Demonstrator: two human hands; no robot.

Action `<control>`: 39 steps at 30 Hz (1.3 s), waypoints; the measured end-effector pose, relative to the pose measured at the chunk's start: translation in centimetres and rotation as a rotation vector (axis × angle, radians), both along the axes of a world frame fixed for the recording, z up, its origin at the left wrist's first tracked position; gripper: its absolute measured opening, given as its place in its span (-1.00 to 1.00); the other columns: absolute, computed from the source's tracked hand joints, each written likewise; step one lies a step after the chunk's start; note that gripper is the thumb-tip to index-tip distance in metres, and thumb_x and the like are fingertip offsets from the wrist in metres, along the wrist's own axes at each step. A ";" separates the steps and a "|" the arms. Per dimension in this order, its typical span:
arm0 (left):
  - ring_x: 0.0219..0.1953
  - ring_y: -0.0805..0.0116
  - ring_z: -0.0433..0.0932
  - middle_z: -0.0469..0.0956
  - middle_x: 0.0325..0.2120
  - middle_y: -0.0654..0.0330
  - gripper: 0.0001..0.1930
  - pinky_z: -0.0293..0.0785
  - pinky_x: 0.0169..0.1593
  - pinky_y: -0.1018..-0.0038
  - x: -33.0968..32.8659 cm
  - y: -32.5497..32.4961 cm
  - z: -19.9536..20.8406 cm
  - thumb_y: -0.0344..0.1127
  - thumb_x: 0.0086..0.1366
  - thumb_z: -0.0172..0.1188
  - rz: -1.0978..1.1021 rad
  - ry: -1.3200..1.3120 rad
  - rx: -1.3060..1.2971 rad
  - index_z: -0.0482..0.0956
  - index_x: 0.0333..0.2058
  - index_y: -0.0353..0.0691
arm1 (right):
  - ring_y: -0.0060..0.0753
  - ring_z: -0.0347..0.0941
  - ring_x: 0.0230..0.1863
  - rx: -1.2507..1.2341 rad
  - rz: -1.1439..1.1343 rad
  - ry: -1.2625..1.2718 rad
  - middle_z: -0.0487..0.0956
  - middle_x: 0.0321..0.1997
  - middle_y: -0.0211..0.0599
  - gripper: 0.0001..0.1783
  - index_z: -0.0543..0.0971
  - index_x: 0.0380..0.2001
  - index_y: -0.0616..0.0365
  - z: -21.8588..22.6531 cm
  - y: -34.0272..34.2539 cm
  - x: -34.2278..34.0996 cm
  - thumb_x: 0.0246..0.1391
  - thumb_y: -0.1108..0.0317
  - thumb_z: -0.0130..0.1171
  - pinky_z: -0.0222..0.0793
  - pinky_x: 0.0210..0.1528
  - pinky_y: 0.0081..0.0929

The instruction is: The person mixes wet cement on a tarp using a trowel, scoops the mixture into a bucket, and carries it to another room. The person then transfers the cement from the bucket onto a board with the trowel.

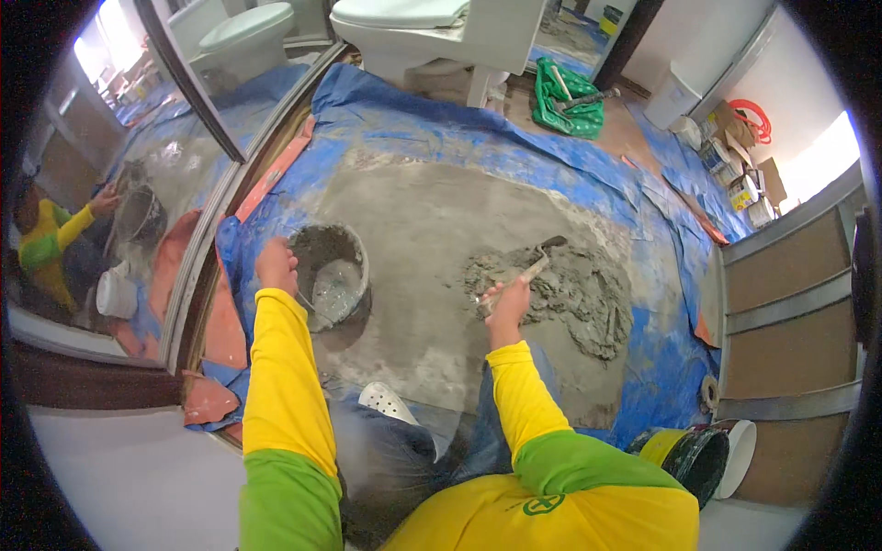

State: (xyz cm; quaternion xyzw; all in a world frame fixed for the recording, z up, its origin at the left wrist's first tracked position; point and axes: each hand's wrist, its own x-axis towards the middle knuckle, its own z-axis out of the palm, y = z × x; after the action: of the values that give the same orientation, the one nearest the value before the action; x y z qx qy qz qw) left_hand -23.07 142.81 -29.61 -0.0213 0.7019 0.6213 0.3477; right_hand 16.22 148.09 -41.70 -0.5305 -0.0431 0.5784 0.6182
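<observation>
My left hand [277, 265] is closed at the left edge of a round, mortar-smeared bucket [360, 266]. Whether it grips the rim or the wire handle I cannot tell. Wet grey residue lies inside the bucket, which looks tilted toward me. In my right hand [509, 305] is a trowel [534, 269], its pale handle wrapped by my fingers and its dark blade pointing away from me. The trowel is over a lumpy heap of wet grey mortar [588, 303] on a flat grey patch [418, 216].
Blue sheeting [413, 119] surrounds the patch. A mirrored panel [110, 211] stands left, a toilet [404, 37] beyond. At far right lie a green bag [565, 115] and a hammer [588, 99]. Buckets [694, 459] stand near my right elbow. A white perforated clog [386, 402] shows below me.
</observation>
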 end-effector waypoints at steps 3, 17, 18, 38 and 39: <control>-0.63 0.49 0.31 0.39 -0.54 0.30 -0.80 0.20 -0.55 0.49 2.7 -0.7 1.1 -0.19 0.12 0.16 -0.142 0.002 -0.100 0.47 -0.33 -0.13 | -0.37 0.34 -0.59 -0.043 0.118 0.005 0.43 -0.46 -0.27 -0.73 0.34 -0.20 0.06 -0.7 0.2 1.2 0.24 0.10 -0.08 0.33 -0.62 -0.34; -0.09 0.21 0.48 0.53 -0.15 0.05 -0.50 0.34 0.02 0.40 7.8 -6.0 1.2 -0.24 0.14 0.20 -0.468 0.665 -0.151 0.43 0.03 -0.37 | -0.22 0.50 -0.61 0.148 1.301 -0.947 0.57 -0.42 -0.18 -0.65 0.55 -0.30 0.23 -8.6 16.7 -7.3 0.20 0.15 -0.06 0.40 -0.49 -0.24; -0.06 0.22 0.48 0.53 -0.10 0.04 -0.51 0.33 0.04 0.38 7.1 -7.0 -0.2 -0.23 0.14 0.20 -0.475 0.691 -0.145 0.44 0.02 -0.36 | -0.18 0.52 -0.57 0.123 1.111 -0.985 0.59 -0.38 -0.15 -0.63 0.58 -0.34 0.22 -8.8 17.1 -6.4 0.20 0.13 -0.07 0.41 -0.45 -0.24; 0.11 0.06 0.42 0.40 0.09 -0.15 -0.29 0.27 0.17 0.36 13.5 -12.7 8.1 -0.06 0.11 0.22 -0.463 1.060 -0.482 0.31 0.15 -0.41 | -0.49 0.47 -0.50 0.366 1.900 -0.611 0.55 -0.40 -0.33 -0.51 0.45 0.05 0.21 -9.1 -5.6 13.7 0.13 0.15 0.12 0.40 -0.43 -0.56; 0.09 0.10 0.43 0.41 0.08 -0.13 -0.29 0.28 0.15 0.37 13.0 -13.6 8.0 -0.05 0.11 0.23 -0.447 1.038 -0.472 0.32 0.15 -0.41 | -0.49 0.47 -0.50 0.368 1.916 -0.601 0.55 -0.40 -0.33 -0.51 0.45 0.05 0.21 -8.2 -5.4 14.5 0.13 0.15 0.12 0.40 -0.43 -0.56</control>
State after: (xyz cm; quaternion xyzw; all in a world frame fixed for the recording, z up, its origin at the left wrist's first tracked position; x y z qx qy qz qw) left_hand -10.07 129.26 -21.62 0.3556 0.8858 0.2903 0.0683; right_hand 30.71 142.68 -49.86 -0.2929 -0.6910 0.6573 -0.0691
